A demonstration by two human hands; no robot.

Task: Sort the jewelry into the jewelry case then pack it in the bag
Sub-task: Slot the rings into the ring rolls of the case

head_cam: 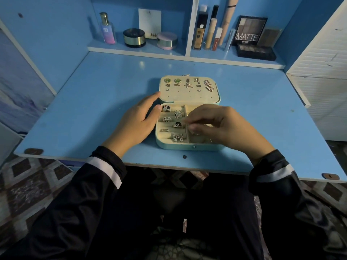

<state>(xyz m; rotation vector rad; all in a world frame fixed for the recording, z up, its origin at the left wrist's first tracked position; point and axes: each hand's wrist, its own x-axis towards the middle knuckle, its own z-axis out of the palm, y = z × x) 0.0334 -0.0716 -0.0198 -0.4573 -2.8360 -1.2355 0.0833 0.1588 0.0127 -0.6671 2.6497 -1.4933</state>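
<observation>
A small light-blue jewelry case (pixel 170 145) lies open flat at the desk's middle. Its cream lid panel (pixel 189 95) carries several earrings, among them two green hearts (pixel 172 81). The ring rolls in the base hold several rings (pixel 177 125). My left hand (pixel 138 120) rests against the case's left edge, fingers straight, thumb at the base's corner. My right hand (pixel 216 124) hovers over the right-hand compartments, fingertips pinched together over the divider; something thin seems held between them, too small to identify. No bag is in view.
The blue desk (pixel 93 109) has a raised shelf behind it with a perfume bottle (pixel 107 29), round jars (pixel 134 37), makeup tubes (pixel 210 32) and a MATTE palette (pixel 249 30). White panels stand at the right (pixel 319 91). My dark-sleeved arms cross the near desk edge.
</observation>
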